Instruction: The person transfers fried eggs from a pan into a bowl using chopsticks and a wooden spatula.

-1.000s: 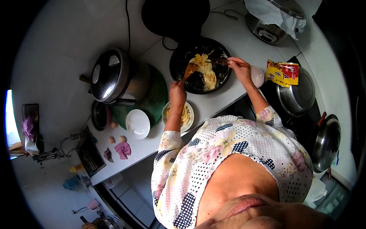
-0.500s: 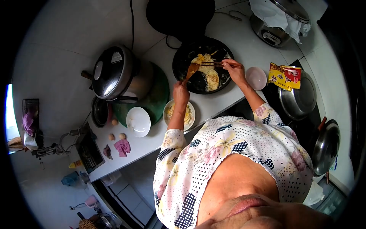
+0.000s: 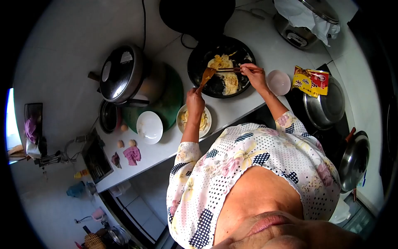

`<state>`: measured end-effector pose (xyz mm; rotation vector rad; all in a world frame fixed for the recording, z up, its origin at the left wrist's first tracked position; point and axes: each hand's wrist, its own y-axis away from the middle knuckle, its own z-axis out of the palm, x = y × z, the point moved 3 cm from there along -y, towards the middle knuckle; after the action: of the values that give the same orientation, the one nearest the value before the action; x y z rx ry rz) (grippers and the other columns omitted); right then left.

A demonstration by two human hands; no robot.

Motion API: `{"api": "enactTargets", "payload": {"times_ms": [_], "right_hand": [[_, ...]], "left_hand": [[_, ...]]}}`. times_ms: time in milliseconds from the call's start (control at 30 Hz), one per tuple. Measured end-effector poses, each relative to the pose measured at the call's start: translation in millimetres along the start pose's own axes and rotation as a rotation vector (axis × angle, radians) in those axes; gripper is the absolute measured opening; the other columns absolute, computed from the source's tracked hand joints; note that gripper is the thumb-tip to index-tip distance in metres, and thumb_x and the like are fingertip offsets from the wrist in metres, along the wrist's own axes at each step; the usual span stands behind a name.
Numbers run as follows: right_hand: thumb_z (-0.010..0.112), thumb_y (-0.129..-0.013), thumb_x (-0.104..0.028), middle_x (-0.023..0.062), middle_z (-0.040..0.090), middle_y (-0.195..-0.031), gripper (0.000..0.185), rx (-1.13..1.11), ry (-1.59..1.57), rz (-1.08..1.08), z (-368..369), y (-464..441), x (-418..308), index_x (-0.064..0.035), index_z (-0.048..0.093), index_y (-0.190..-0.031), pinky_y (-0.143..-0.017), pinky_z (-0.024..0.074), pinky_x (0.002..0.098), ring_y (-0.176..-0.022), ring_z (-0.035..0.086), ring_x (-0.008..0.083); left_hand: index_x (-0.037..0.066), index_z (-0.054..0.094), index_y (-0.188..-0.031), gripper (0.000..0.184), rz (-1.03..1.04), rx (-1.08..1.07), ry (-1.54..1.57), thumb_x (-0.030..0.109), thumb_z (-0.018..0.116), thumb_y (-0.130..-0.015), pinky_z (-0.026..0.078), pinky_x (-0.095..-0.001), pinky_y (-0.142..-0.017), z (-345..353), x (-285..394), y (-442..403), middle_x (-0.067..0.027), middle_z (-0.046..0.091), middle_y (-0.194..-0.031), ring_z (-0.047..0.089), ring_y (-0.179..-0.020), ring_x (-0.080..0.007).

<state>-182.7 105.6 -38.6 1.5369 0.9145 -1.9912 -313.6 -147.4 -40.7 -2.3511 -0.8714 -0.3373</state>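
In the black round pan (image 3: 201,85) lie pieces of yellow-white cooked egg (image 3: 231,84), one browned on top. My left hand (image 3: 195,99) is closed round the handle of a wooden spatula (image 3: 208,74), whose blade meets the egg at the pan's left. From the right, my right hand (image 3: 253,76) grips a pair of chopsticks (image 3: 232,69), their tips reaching over the egg beside the spatula blade. Just below my left wrist stands a white bowl (image 3: 209,129) holding yellowish pieces, partly hidden by my forearm.
A large pot (image 3: 120,74) stands on a green round board (image 3: 176,103) at the left, with a white plate (image 3: 149,127) near it. Eggs (image 3: 132,143) and a pink cloth (image 3: 132,155) lie nearer the sink. A small pink bowl (image 3: 278,82) and a yellow-red packet (image 3: 311,81) are right.
The spatula and chopsticks have shifted slightly over the egg, and the upper egg piece looks spread a little differently. Both hands keep their hold.
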Motion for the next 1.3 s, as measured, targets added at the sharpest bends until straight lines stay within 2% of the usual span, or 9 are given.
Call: {"api": "enactTargets", "payload": {"times_ms": [267,367,467,567,967,1067,1267,1300], "right_hand": [[0.06,-0.091,-0.009,0.0076,0.067,-0.094,0.017,0.055,0.027,-0.019,-1.0,-0.6,-16.9,0.0024,0.065,-0.101,-0.075,0.0556,0.0269,-0.084,0.064,0.013],[0.06,-0.09,-0.008,0.0078,0.067,-0.094,0.017,0.074,0.013,-0.047,-1.7,-8.3,-11.9,0.0025,0.065,-0.101,-0.076,0.0559,0.0271,-0.085,0.064,0.0132],[0.061,-0.09,-0.009,0.0077,0.067,-0.095,0.017,0.06,-0.001,-0.036,-0.4,-9.5,-2.2,0.0025,0.066,-0.101,-0.076,0.056,0.0271,-0.085,0.064,0.0133],[0.061,-0.09,-0.009,0.0076,0.067,-0.095,0.017,0.06,-0.001,-0.021,-1.7,-8.7,0.7,0.0024,0.066,-0.101,-0.075,0.0561,0.0271,-0.085,0.064,0.0132],[0.061,-0.09,-0.01,0.0077,0.067,-0.095,0.017,0.083,0.032,-0.034,-8.3,-10.0,2.8,0.0019,0.066,-0.101,-0.074,0.0565,0.0275,-0.084,0.065,0.0141],[0.061,-0.09,-0.01,0.008,0.067,-0.096,0.018,0.112,0.039,-0.054,-12.1,-8.9,-2.2,0.0015,0.066,-0.102,-0.075,0.0564,0.0278,-0.085,0.065,0.015],[0.062,-0.089,-0.01,0.0091,0.066,-0.095,0.019,0.172,0.021,-0.043,-29.2,-9.0,-2.8,0.0015,0.065,-0.104,-0.076,0.0559,0.0281,-0.086,0.065,0.0159],[0.062,-0.089,-0.01,0.0092,0.066,-0.095,0.019,0.186,0.02,-0.049,-32.0,-7.7,-3.0,0.0017,0.065,-0.104,-0.076,0.0559,0.0281,-0.086,0.065,0.016]], "left_hand": [[0.01,0.069,-0.105,0.035,0.023,0.039,0.013,-0.003,0.053,-0.077,0.049,-0.0424,-0.07,-7.3,6.3,-13.9,-0.016,0.061,-0.085,0.059,-0.079,-0.0351],[0.006,0.068,-0.104,0.031,-0.014,-0.06,-0.02,-0.003,0.051,-0.079,0.049,-0.0432,-0.071,4.2,0.2,-13.5,-0.0172,0.061,-0.087,0.058,-0.08,-0.0352],[0.006,0.068,-0.104,0.031,-0.01,-0.087,-0.03,-0.003,0.051,-0.079,0.049,-0.043,-0.071,9.2,-4.4,-13.8,-0.0168,0.061,-0.089,0.058,-0.082,-0.0353],[0.011,0.068,-0.107,0.037,0.01,-0.054,-0.023,-0.003,0.052,-0.077,0.05,-0.043,-0.071,12.3,-6.9,-12.7,-0.0164,0.061,-0.088,0.06,-0.083,-0.0355],[0.009,0.068,-0.107,0.037,0.01,-0.029,-0.004,-0.004,0.051,-0.076,0.049,-0.0434,-0.071,9.7,-1.1,-13.8,-0.0176,0.061,-0.087,0.059,-0.081,-0.0362],[0.007,0.065,-0.11,0.039,0.0,-0.043,0.014,-0.004,0.048,-0.076,0.049,-0.0436,-0.073,7.5,9.4,-22.5,-0.017,0.061,-0.093,0.058,-0.086,-0.0362],[0.008,0.064,-0.113,0.045,0.0,-0.095,-0.006,-0.006,0.046,-0.074,0.049,-0.0429,-0.076,34.3,3.9,-24.0,-0.0182,0.061,-0.094,0.057,-0.087,-0.0362],[0.009,0.065,-0.112,0.044,0.025,-0.059,0.007,-0.006,0.047,-0.074,0.049,-0.0432,-0.073,37.5,0.3,-23.5,-0.0185,0.061,-0.091,0.058,-0.085,-0.0365]]}}
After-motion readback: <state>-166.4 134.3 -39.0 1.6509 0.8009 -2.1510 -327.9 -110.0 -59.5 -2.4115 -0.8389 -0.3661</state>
